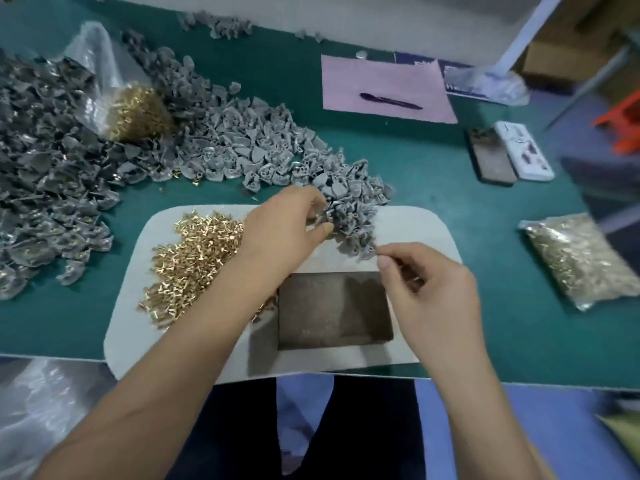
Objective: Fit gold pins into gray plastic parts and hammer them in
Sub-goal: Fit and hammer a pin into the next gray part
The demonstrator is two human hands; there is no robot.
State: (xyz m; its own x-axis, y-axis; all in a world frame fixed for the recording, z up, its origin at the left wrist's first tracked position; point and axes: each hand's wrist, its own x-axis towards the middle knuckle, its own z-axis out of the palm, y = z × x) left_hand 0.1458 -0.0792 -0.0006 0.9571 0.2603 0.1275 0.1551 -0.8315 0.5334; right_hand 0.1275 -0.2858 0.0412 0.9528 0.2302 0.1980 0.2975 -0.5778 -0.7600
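Gray plastic part [320, 216] pinched in left hand [284, 230] fingertips at the heap [349, 216] on the pad [415, 223]. Right hand [429, 285] pinches something small, likely a pin; blurred. Risk: pin slips or enters crooked. Loose gold pins [194, 265] left of steel block [334, 310].

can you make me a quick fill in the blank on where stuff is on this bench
1. The loose gold pins lie on the white mat to the ______ of the dark metal block.
2. The pen rests on a sheet of ______ paper.
3. The left hand reaches into the small heap of ______ plastic parts.
4. The sealed bag of pins sits at the ______ side of the table.

Missing words: left; pink; gray; right
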